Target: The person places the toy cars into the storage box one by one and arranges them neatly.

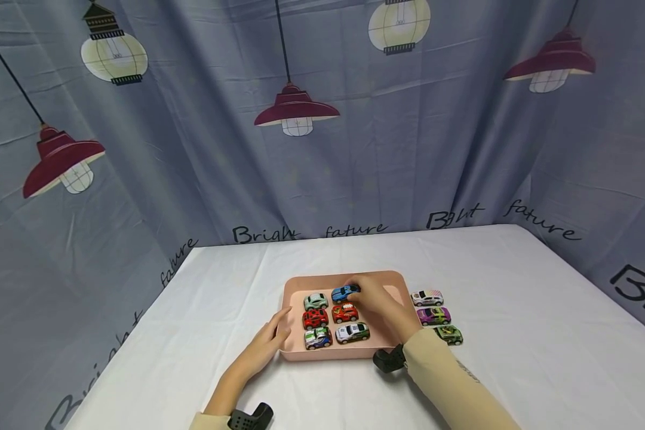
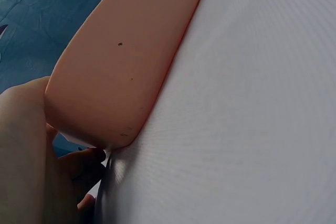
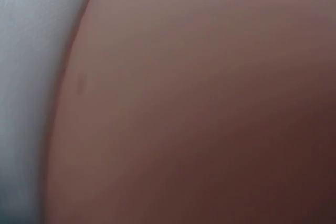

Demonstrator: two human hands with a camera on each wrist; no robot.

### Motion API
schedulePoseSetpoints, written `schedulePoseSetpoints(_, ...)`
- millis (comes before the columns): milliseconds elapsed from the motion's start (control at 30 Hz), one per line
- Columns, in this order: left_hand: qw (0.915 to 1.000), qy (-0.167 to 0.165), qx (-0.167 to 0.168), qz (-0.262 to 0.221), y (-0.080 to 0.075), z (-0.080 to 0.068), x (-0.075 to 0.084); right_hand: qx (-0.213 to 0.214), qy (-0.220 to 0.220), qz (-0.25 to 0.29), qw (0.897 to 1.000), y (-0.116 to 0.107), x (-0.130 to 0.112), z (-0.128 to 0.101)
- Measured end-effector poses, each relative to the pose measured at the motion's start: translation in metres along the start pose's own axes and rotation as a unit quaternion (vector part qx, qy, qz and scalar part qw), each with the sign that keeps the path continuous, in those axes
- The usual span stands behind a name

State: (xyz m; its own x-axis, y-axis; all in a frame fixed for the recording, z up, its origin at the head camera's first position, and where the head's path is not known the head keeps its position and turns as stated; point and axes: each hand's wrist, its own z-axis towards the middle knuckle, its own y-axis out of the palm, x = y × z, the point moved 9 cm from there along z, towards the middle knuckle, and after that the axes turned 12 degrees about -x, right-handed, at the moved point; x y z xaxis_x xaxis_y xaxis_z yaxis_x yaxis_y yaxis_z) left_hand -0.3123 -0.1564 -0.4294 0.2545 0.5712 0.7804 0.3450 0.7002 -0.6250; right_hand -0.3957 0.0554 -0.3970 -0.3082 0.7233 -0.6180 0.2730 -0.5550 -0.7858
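Note:
A pink tray lies on the white table, holding several toy cars in two columns. At its left side my left hand grips the wall, with the thumb over the rim; the left wrist view shows this hand at the tray's corner. Over the tray's far part, my right hand pinches a blue toy car between thumb and fingers. Beside that car stands a pale green car. Nearer are two red cars, a white-blue-green car and a white car.
Right of the tray, three more toy cars stand on the table: a white one, a purple one and a green one, partly behind my right sleeve. A grey-blue curtain hangs around the table. Tray plastic fills most of the right wrist view.

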Motion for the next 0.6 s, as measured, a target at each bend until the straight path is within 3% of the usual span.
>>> schedulePoseSetpoints(133, 0.9995, 0.013, 0.000, 0.028, -0.0002, -0.0010, 0.0041, -0.004, 0.007, -0.006, 1.000, 0.0051, 0.0009, 0.0022)
schedulePoseSetpoints(367, 0.9998, -0.021, 0.003, 0.007, -0.0014, 0.0013, -0.0032, -0.015, 0.023, -0.012, 1.000, 0.0087, 0.0015, 0.0046)
schedulePoseSetpoints(600, 0.9998, -0.021, -0.002, 0.002, 0.0000, 0.0015, -0.0029, -0.024, 0.030, -0.007, 0.999, 0.0065, 0.0043, 0.0017)
